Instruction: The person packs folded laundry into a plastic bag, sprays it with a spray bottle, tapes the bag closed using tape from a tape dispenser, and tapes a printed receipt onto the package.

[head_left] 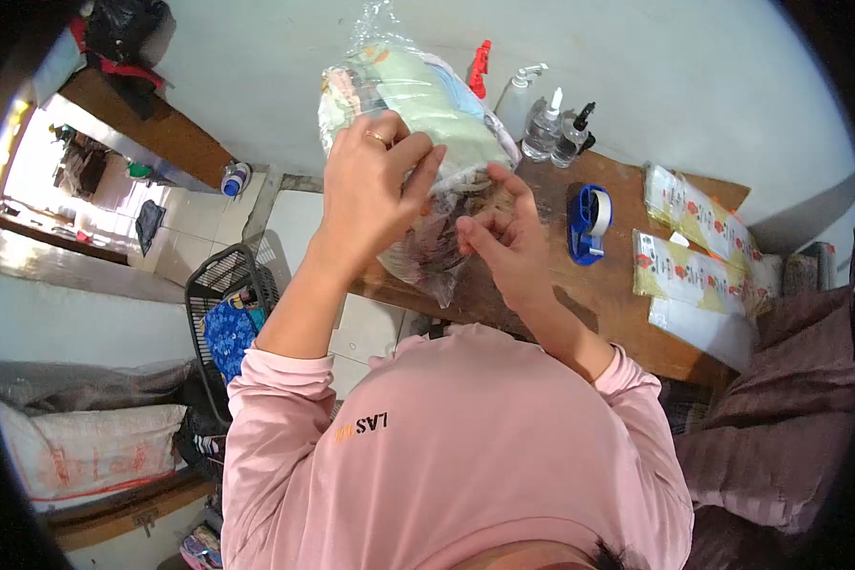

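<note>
A clear plastic bag (437,114) with folded pale green and patterned cloth in it stands at the wooden table's edge, near the wall. My left hand (378,176), with a ring on one finger, lies against the bag's near side, its fingers bent together; what they pinch is too small to make out. On the bag's right side is my right hand (509,233), thumb and forefinger apart beside the crinkled plastic. Darker cloth shows through the lower part of the bag, between my hands.
On the wooden table (560,285) are a blue tape dispenser (589,224), clear bottles (543,128), a red spray nozzle (480,68) and printed packets (693,271). A black basket (220,285) with blue cloth stands on the floor at left.
</note>
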Motion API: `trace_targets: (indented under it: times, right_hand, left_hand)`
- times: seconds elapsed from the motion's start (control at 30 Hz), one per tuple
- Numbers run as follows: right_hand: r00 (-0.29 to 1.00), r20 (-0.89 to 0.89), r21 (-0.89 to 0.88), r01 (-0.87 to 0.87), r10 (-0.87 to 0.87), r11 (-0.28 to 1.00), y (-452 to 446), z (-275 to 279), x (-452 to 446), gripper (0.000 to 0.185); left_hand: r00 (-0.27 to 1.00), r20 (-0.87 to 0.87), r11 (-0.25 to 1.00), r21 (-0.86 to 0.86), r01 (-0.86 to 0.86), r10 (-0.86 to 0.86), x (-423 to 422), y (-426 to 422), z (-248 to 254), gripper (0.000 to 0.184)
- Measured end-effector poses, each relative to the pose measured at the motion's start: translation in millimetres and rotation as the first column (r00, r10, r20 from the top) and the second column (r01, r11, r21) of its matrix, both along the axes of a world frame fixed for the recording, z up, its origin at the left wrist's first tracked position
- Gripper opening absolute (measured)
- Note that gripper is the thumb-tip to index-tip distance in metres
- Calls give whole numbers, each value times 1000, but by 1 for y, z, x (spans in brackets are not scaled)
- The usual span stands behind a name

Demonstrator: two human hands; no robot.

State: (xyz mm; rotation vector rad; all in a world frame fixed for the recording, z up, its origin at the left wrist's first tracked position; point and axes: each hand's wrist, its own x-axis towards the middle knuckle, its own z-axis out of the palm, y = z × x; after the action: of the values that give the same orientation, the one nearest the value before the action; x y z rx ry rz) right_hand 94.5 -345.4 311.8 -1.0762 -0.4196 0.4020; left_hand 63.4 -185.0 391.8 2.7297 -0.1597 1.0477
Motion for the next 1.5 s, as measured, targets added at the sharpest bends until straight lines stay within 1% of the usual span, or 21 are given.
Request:
trace_targets:
  times: [0.1,0.2,0.3,0.37,0.43,0.5,0.57,0.67,0.73,0.77,0.87,0.97,1.03,1.1,1.2,1.23,1.27,1.3,1.33,1.4,1.5]
  right_hand:
    - [999,3,-83,45,-45,996,21,-19,3,22]
    - [998,59,-363,7,15,932,12,-35,6,24]
    - [990,72,-453,139,-119,881,-9,-88,18,22]
    - [947,130,-219,316,-294,923,-15,-130,60,24]
    - [977,24,-224,212,-212,951,-6,-150,122,37]
    - [971,-149,-222,152,-188,963,25,-138,160,57]
    - [897,-425,-20,-142,120,990,48,-97,159,66]
    - [972,-234,-165,-52,12,985,54,-94,140,64]
    - [991,-115,-290,39,-76,956,45,-138,134,63]
    - [978,171,-256,163,-121,953,33,-134,98,61]
    - [997,-22,-251,-80,77,965,4,-149,15,51]
    - [965,210,-290,215,-157,933,22,-124,19,50]
    - [911,206,-184,395,-358,900,48,-98,55,52]
    - [952,56,-108,305,-301,946,74,-103,73,56]
    - [958,-102,-78,261,-268,962,85,-160,81,60]
    - [959,133,-215,276,-252,937,86,-133,64,60]
    - [915,358,-340,315,-188,886,80,-101,47,60]
    - [830,552,-443,375,-82,814,77,-77,28,61]
    - [884,463,-426,280,-59,860,72,-74,19,61]
    - [697,717,-424,412,20,807,70,-44,15,63]
    - [450,876,-369,390,176,844,84,22,6,57]
  left_hand:
    - [991,-99,988,135,-80,94,6,24,-19,17]
    - [885,-391,946,-94,-310,252,9,61,-17,17]
    - [917,-89,840,-376,-392,388,-15,106,-48,22]
    - [909,92,726,-636,-261,408,-38,97,-78,31]
    - [902,64,643,-723,-253,427,-54,38,-93,49]
    - [957,74,700,-698,-151,280,-49,1,-127,60]
    - [974,175,673,-739,36,141,-42,-21,-147,69]
    - [961,189,623,-782,24,201,-29,-8,-155,74]
    - [970,209,174,-967,187,124,-26,28,-145,79]
    - [976,217,225,-951,211,4,-22,74,-159,79]
    - [998,-23,262,-965,-7,-60,-34,158,-132,75]
    - [994,-43,204,-977,-62,100,-38,185,-109,73]
    - [986,16,198,-980,-17,166,-42,184,-118,70]
    - [979,195,324,-931,165,62,-47,161,-150,73]
    - [989,76,433,-901,15,124,-35,157,-150,68]
    - [988,39,463,-886,-34,148,-30,161,-149,67]
    - [993,63,344,-939,23,105,-23,177,-153,64]
    - [993,17,395,-918,-32,120,-21,189,-148,63]
    - [990,-28,446,-891,-87,137,-22,199,-137,62]
    - [959,-5,666,-718,-201,284,-20,212,-122,46]
    - [991,-38,717,-694,64,-125,-35,175,-53,40]
